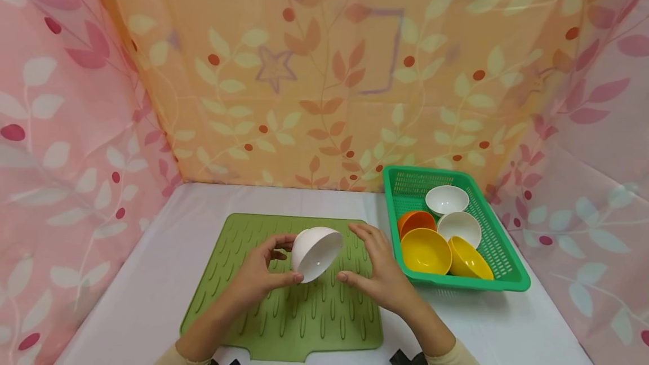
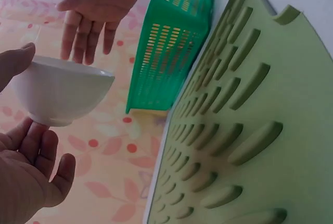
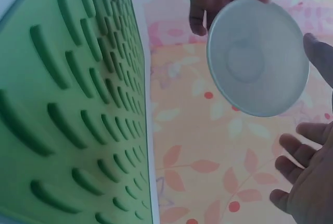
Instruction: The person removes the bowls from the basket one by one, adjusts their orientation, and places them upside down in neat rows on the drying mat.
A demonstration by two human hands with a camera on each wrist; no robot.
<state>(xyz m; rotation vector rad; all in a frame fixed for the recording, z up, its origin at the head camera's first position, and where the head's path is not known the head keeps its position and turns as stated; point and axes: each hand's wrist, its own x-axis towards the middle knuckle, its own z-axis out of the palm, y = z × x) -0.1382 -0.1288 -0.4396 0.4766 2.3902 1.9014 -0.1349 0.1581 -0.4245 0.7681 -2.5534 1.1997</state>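
Observation:
A white bowl is held above the green ridged mat, tilted with its opening toward the right. My left hand grips it between thumb at the rim and fingers at the base; the left wrist view shows the same grip on the bowl. To the right of the bowl, my right hand is spread and stands apart from it. In the right wrist view, the bowl's inside faces the right hand, whose fingers do not close on it.
At the right stands a green plastic basket. In it lie white bowls, an orange bowl and yellow bowls. White cloth covers the table. Patterned curtains enclose the back and both sides.

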